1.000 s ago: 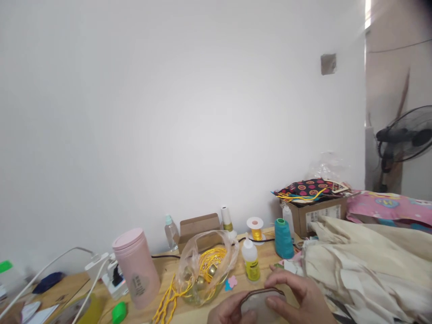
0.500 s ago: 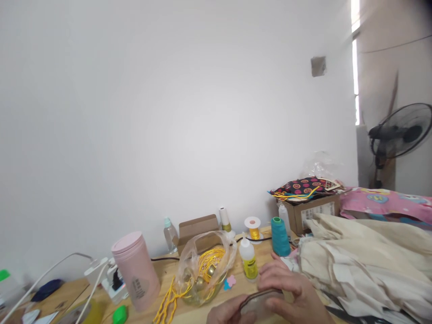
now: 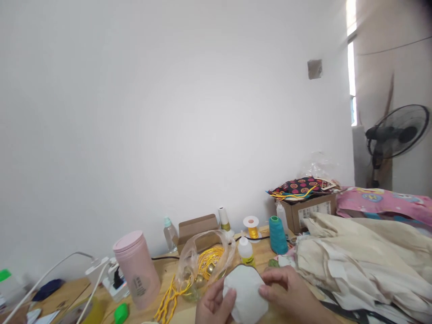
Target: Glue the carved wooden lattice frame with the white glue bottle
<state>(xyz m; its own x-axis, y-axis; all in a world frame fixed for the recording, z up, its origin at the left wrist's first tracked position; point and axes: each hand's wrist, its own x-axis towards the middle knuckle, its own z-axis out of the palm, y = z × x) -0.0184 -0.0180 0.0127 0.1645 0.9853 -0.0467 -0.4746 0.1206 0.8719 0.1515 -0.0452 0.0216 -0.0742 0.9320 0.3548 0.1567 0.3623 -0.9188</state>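
Both my hands hold a flat, rounded white fabric piece [image 3: 245, 291] with a dark edge, tilted up so its white face shows, at the bottom middle of the view. My left hand [image 3: 213, 306] grips its left side with the thumb on the face. On its right side my right hand [image 3: 290, 294] pinches it between thumb and fingers. Just behind the piece stand a small glue bottle [image 3: 245, 250] and a clear plastic bag of yellow cord and gold bells [image 3: 205, 265].
On the wooden table [image 3: 168, 270] stand a pink tumbler [image 3: 137, 269], a teal thread cone [image 3: 278, 234], a gold thread spool [image 3: 253, 227] and small cardboard boxes. A heap of cream cloth [image 3: 364, 256] lies right. A fan [image 3: 398, 132] stands far right, a power strip [image 3: 108, 274] left.
My hands have lifted and tipped the fabric piece from edge-on to face-on, so its white side now shows. The view has shifted slightly to the right.
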